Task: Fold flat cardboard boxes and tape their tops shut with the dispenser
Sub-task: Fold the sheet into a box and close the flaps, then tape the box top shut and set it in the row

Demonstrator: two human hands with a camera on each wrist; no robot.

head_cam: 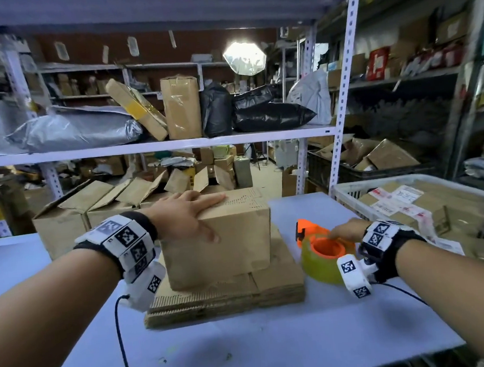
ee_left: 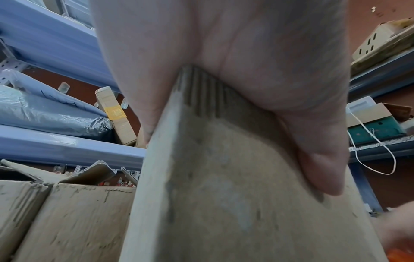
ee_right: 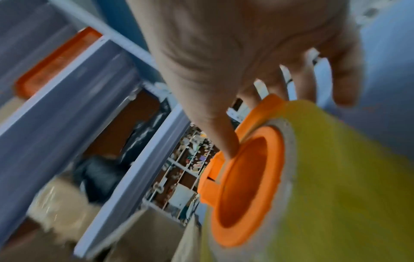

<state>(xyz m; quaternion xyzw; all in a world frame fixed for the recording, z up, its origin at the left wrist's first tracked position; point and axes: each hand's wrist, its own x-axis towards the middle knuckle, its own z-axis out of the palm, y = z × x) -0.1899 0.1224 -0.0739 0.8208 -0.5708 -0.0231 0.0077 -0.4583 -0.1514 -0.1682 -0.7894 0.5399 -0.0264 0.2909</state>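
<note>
A folded-up brown cardboard box (head_cam: 224, 236) stands with its top flaps down on a stack of flat cardboard (head_cam: 232, 297) at the table's middle. My left hand (head_cam: 185, 214) lies flat on the box's top near corner, fingers straight and thumb down the front face. In the left wrist view the palm (ee_left: 246, 53) covers the corner of the box (ee_left: 224, 195). To the right sits the orange tape dispenser (head_cam: 324, 252) with its yellowish roll. My right hand (head_cam: 344, 230) grips it. In the right wrist view the thumb (ee_right: 226, 140) reaches into the orange hub of the dispenser (ee_right: 336, 177), with the fingers behind the roll.
A white plastic basket (head_cam: 348, 192) with labelled parcels stands at the right of the pale table (head_cam: 248, 350). Several open cardboard boxes (head_cam: 64, 223) sit behind the table's far left edge. A metal shelf rack (head_cam: 157, 146) loaded with bags and parcels rises behind.
</note>
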